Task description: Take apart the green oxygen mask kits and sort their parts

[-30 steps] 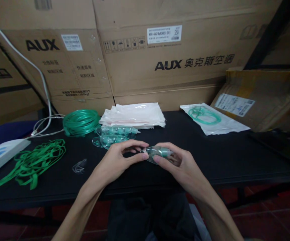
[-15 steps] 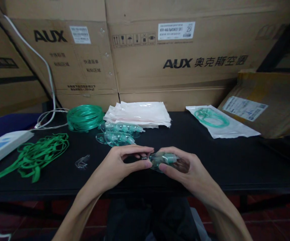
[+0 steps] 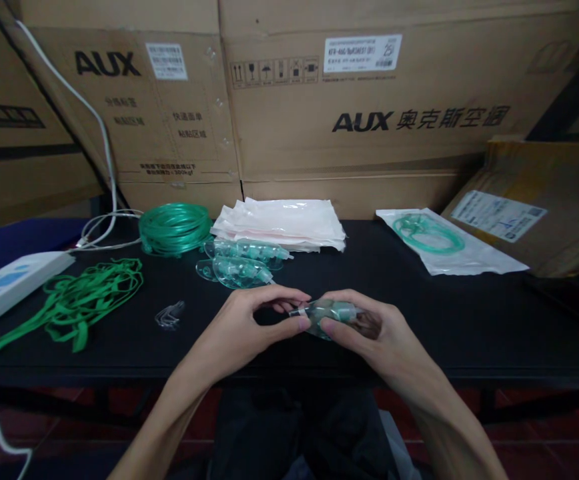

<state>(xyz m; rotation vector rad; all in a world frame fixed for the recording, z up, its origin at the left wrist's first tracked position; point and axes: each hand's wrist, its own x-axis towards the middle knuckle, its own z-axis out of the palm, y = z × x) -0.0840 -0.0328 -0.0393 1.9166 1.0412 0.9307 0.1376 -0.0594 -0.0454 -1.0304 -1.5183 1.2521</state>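
Note:
Over the table's front half, a clear green oxygen mask [image 3: 327,311] is held between both hands. My right hand [image 3: 377,327] is closed around its right side, thumb pressed on the front near the pale green connector. My left hand [image 3: 252,320] pinches the mask's left end between thumb and fingers, where a small metal strip shows. Just beyond my left hand lie more clear green masks [image 3: 242,267], stacked together. A tangle of green elastic straps [image 3: 92,297] and a little pile of thin metal strips [image 3: 170,315] lie to the left.
A coil of green tubing [image 3: 175,229] and a stack of white pouches [image 3: 282,223] stand at the back of the black table [image 3: 419,333]. Further right is a pouch with green tubing [image 3: 429,233], beside a cardboard box [image 3: 534,200]. A white power strip [image 3: 14,283] sits far left.
Both hands keep their hold on the mask, with only slight finger shifts at its left end. The whole view has shifted a little.

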